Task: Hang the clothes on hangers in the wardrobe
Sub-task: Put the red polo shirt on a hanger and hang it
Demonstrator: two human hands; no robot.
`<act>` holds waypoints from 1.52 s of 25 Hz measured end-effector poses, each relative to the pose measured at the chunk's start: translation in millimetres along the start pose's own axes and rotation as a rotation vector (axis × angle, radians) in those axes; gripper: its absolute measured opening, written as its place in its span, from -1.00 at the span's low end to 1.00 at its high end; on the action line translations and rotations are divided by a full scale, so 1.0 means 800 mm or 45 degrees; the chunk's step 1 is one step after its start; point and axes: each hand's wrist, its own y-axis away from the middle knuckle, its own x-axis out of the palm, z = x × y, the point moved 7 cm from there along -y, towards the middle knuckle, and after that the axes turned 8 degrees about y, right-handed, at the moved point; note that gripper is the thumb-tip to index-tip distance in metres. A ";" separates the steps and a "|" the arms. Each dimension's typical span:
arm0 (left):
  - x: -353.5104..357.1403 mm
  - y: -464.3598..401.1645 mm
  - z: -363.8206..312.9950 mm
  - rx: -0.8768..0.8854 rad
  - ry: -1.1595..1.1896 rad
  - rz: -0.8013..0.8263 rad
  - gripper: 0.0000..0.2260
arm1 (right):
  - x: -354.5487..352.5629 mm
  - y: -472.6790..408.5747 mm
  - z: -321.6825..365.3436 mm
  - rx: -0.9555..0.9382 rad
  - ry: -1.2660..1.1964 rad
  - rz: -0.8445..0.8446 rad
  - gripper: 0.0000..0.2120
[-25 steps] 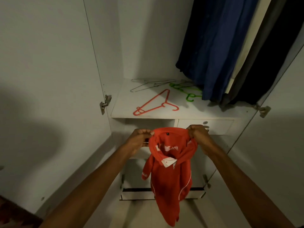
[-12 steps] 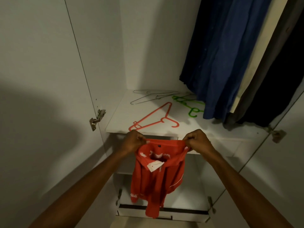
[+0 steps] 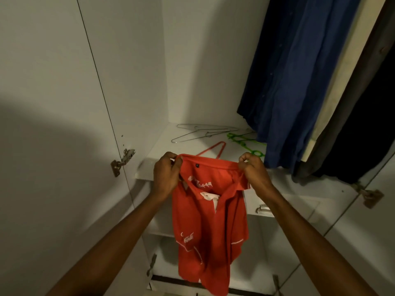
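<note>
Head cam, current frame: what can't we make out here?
- Red hanger: only its upper part shows; the red shirt, held by left hand and right hand, covers the rest.
- Green hanger: partly behind the blue garment.
- Hanging rail: cut off by the top edge.
- Shirt's white lettering: creased, unreadable.
- Dark clothes at right: cut by the edge, too dim to count.

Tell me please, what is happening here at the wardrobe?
A person holds up a red polo shirt with white trim, the left hand and right hand each pinching its top edge. It is on no hanger yet. On the white wardrobe shelf behind lie a red plastic hanger, thin wire hangers and a green plastic hanger. Dark blue clothes hang at the right.
</note>
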 end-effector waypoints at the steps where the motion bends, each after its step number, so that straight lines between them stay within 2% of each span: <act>1: -0.009 -0.010 -0.012 0.080 -0.108 -0.053 -0.79 | -0.002 -0.009 0.001 0.023 -0.171 0.050 -0.91; 3: -0.024 -0.040 -0.034 0.234 -0.371 -0.141 -0.68 | -0.006 -0.034 0.006 0.015 -0.497 0.250 -0.71; 4: -0.028 -0.057 -0.045 0.281 -0.391 -0.157 -0.62 | -0.008 -0.048 0.012 -0.002 -0.611 0.352 -0.59; 6: -0.023 -0.099 -0.056 0.214 -0.158 -0.081 -0.51 | -0.016 -0.075 0.028 -0.039 -0.666 0.412 -0.54; 8: -0.007 -0.150 -0.053 -0.022 0.056 0.054 -0.43 | -0.021 -0.101 0.042 -0.062 -0.548 0.246 -0.68; 10: 0.019 -0.192 -0.048 -0.192 0.037 0.224 -0.35 | -0.018 -0.126 0.038 -0.045 -0.536 0.049 -0.75; 12: 0.040 -0.222 -0.041 -0.190 -0.067 0.385 -0.29 | -0.004 -0.149 0.023 -0.017 -0.619 -0.058 -0.68; 14: 0.057 -0.237 -0.016 -0.193 -0.043 0.562 -0.27 | 0.012 -0.164 0.003 0.003 -0.607 -0.139 -0.62; 17: 0.080 -0.235 0.046 -0.285 -0.064 0.837 -0.41 | 0.040 -0.176 -0.027 -0.057 -0.384 -0.209 -0.71; 19: 0.085 -0.228 0.087 -0.194 -0.278 0.733 -0.42 | 0.064 -0.177 -0.054 -0.071 -0.188 -0.243 -0.70; 22: 0.094 -0.201 0.117 -0.042 -0.618 0.393 -0.51 | 0.099 -0.170 -0.086 -0.091 0.199 -0.263 -0.67; 25: 0.099 -0.169 0.127 -0.087 -0.554 0.188 -0.45 | 0.119 -0.166 -0.104 -0.051 0.544 -0.302 -0.69; 28: 0.114 -0.156 0.149 -0.070 -0.454 0.350 -0.31 | 0.126 -0.171 -0.102 -0.043 0.733 -0.261 -0.70; 30: 0.123 -0.148 0.161 0.000 -0.503 0.512 -0.17 | 0.126 -0.172 -0.105 -0.017 0.747 -0.242 -0.75; 31: 0.125 -0.148 0.164 0.029 -0.509 0.547 -0.17 | 0.123 -0.174 -0.110 0.018 0.733 -0.262 -0.79; 33: 0.124 -0.152 0.166 0.109 -0.512 0.526 -0.41 | 0.119 -0.179 -0.114 0.090 0.799 -0.273 -0.85; 35: 0.122 -0.158 0.163 0.213 -0.526 0.456 -0.61 | 0.126 -0.194 -0.119 0.205 0.849 -0.108 -0.74; 38: 0.119 -0.161 0.155 0.318 -0.565 0.333 -0.67 | 0.134 -0.220 -0.111 0.357 0.830 0.112 -0.60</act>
